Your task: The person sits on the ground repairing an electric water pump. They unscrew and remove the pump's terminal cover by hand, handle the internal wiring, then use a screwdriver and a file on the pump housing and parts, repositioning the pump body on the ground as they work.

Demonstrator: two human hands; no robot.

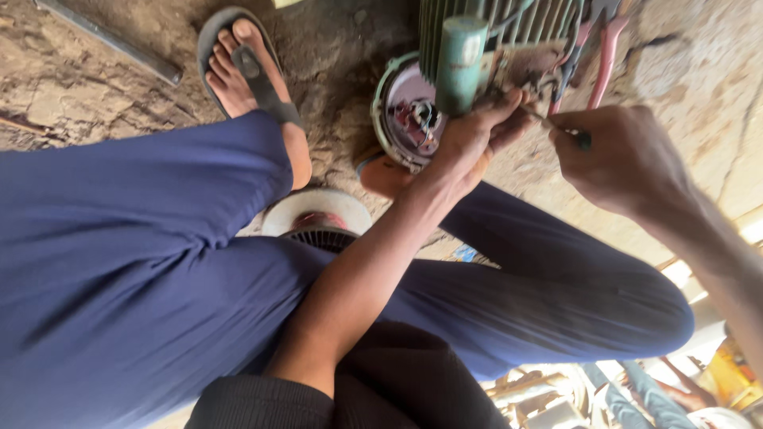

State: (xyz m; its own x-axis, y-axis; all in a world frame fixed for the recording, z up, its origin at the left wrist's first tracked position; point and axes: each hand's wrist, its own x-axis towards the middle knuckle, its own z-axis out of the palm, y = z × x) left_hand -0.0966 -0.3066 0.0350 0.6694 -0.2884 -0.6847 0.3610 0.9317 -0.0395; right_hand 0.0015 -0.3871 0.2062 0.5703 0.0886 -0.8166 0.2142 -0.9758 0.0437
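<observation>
At the far left a sandalled foot rests on the dirt floor, and a round fan cover lies between the person's blue-trousered knees; the electric motor, ribbed and green with an open end showing windings, sits on the ground ahead, and it looks heavy and rigid, best steadied by its finned body rather than by its thin, fragile wires. The left hand presses half-curled against the motor's terminal side, fingers touching it rather than closed round it; the right hand is pinched tight on a slim screwdriver aimed at the terminals, with red-handled pliers just beyond.
</observation>
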